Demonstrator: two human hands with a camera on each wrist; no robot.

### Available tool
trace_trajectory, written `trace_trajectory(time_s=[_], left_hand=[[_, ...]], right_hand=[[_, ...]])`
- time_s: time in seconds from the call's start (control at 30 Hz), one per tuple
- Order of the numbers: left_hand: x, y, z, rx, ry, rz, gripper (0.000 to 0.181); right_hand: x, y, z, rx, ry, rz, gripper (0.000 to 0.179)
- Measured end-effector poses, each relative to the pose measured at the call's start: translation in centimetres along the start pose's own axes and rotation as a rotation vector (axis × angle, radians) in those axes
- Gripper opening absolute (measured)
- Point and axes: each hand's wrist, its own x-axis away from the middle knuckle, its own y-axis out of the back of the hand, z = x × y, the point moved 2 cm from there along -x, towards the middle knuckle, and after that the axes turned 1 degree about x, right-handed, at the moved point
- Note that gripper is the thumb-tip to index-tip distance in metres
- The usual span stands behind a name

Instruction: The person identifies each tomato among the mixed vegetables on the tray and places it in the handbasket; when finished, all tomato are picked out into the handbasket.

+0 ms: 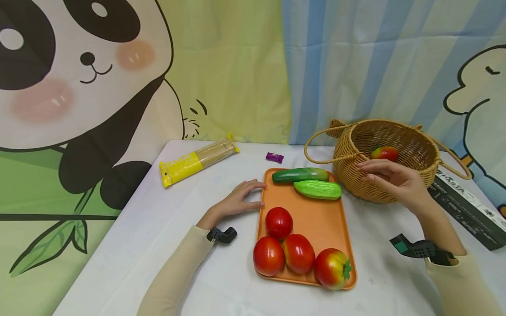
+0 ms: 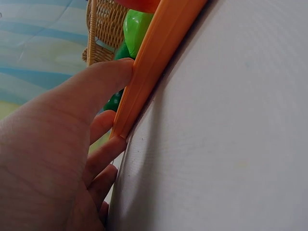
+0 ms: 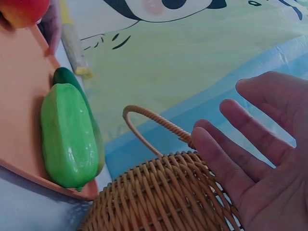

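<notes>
Tray (image 1: pixel 316 221), orange and shallow, lies flat on the white worktop (image 1: pixel 221 285), and the person's left hand (image 1: pixel 237 199) touches its left edge with thumb and fingertips, that grip spread wide. Four red fruits (image 1: pixel 279 223) crowd the near end, the rightmost yellowish and green-capped like a tomato; at the far end a dark green cucumber (image 1: pixel 300 174) lies beside a light green cucumber (image 1: pixel 318 189). Right of these stands a wicker basket (image 1: pixel 348 171), a red-and-green fruit (image 1: pixel 384 153) inside. The right hand (image 1: pixel 397 180) hovers by its near rim, fingers loosely spread, grip wide; whether it touches the wicker I can't tell. Past the basket I see a dark box (image 1: pixel 469 209) marked PASTA. Beyond the tray sits a small purple packet (image 1: pixel 274 157), and farther left a long yellow packet (image 1: pixel 179 170) lies aslant. Behind hangs a curtain (image 1: pixel 237 66) with a big panda (image 1: pixel 87 87).
</notes>
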Motion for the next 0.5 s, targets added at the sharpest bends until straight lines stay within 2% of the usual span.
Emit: trace_trajectory(time_s=[0.37,0.5], left_hand=[[-0.1,0.0,0.3,-0.01,-0.029,0.008,0.057],[-0.1,0.1,0.2,-0.014,-0.017,0.006,0.055]], right_hand=[[1.0,-0.9,-0.9,0.039,-0.042,0.086,0.04],[1.0,-1.3,-1.0,0.048,-0.053,0.118,0.038]])
